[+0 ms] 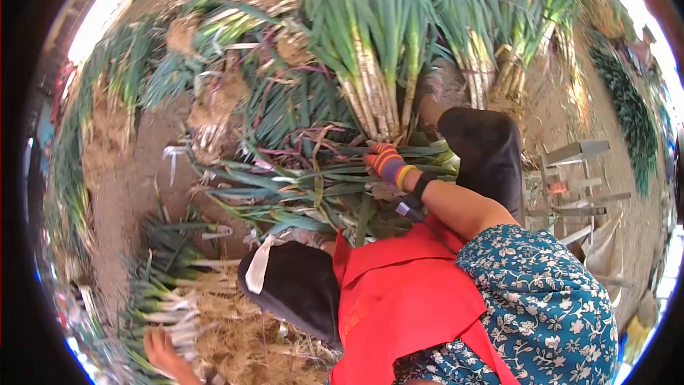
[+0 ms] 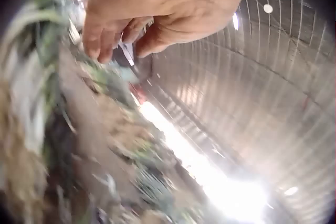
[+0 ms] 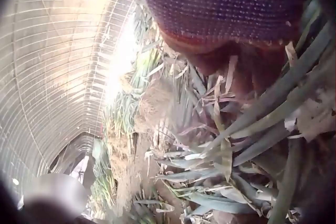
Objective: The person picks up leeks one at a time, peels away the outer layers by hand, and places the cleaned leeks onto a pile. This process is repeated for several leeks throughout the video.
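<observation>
In the head view my bare left hand (image 1: 162, 351) is at the lower left, over a pile of green onions (image 1: 182, 306) with pale stalks and brown shaggy roots. Its fingers bend loosely with nothing between them, as the left wrist view shows too. My right hand (image 1: 390, 164) wears a striped knitted glove (image 3: 226, 11). It reaches down to loose green leaves (image 1: 299, 189), right below the white stalk ends of a large upright bunch of green onions (image 1: 374, 89). Bare fingertips (image 3: 257, 71) come out of the glove among the leaves; I cannot tell whether they grip any.
More bundles of green onions (image 1: 474, 50) stand at the back right, and others (image 1: 114, 93) lie along the left. Bare soil (image 1: 149, 178) shows between the heaps. A small metal stool (image 1: 577, 153) is at the right. My knees flank the loose leaves.
</observation>
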`<state>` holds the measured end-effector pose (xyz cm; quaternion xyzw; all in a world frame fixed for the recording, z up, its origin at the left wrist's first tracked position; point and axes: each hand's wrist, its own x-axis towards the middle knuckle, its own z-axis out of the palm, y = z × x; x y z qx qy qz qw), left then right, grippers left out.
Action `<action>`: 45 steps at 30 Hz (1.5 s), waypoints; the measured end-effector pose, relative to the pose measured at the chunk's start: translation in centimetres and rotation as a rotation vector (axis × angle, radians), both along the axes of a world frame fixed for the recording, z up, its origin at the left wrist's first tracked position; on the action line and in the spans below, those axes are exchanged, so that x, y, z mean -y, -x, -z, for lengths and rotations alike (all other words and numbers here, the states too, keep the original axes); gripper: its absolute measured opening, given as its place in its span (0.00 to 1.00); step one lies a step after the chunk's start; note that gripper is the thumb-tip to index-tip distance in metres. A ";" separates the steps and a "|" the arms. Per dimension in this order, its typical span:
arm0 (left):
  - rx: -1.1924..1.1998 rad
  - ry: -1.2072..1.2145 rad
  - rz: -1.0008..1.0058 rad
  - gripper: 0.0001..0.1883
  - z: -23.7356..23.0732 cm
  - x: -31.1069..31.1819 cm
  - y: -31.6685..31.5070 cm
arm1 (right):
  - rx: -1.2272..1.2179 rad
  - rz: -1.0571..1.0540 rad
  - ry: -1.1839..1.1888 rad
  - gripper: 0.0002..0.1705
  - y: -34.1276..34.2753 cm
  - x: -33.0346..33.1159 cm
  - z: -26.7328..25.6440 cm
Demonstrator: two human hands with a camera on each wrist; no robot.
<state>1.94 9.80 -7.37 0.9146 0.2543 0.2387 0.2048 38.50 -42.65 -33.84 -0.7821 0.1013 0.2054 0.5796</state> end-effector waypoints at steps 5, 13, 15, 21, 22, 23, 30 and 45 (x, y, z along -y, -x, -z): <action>0.085 0.781 0.322 0.13 1.3 23.0 -28.1 | 0.209 0.192 0.277 0.27 -7.2 6.4 7.3; -0.294 1.198 0.515 0.09 8.9 36.2 -40.4 | -0.030 0.380 0.443 0.42 -18.7 15.0 9.0; -0.357 1.252 0.426 0.09 9.6 37.3 -41.4 | -0.282 0.294 0.333 0.46 -21.2 15.5 12.1; -0.415 1.251 0.558 0.09 9.5 40.6 -43.2 | 0.187 0.513 -0.479 0.22 -18.0 15.5 8.5; -0.404 1.257 0.597 0.09 9.5 41.1 -43.3 | 0.205 0.514 -0.465 0.23 -16.9 15.0 5.4; -0.391 1.259 0.636 0.09 9.3 41.5 -43.3 | 0.223 0.514 -0.455 0.24 -16.0 14.5 3.2; -0.104 1.319 0.747 0.12 7.9 43.1 -42.6 | 0.583 0.251 -0.403 0.29 -10.8 9.0 -11.5; 0.379 1.687 0.447 0.21 5.2 29.6 -35.1 | 0.186 -0.524 -0.406 0.28 -0.1 -3.8 -20.1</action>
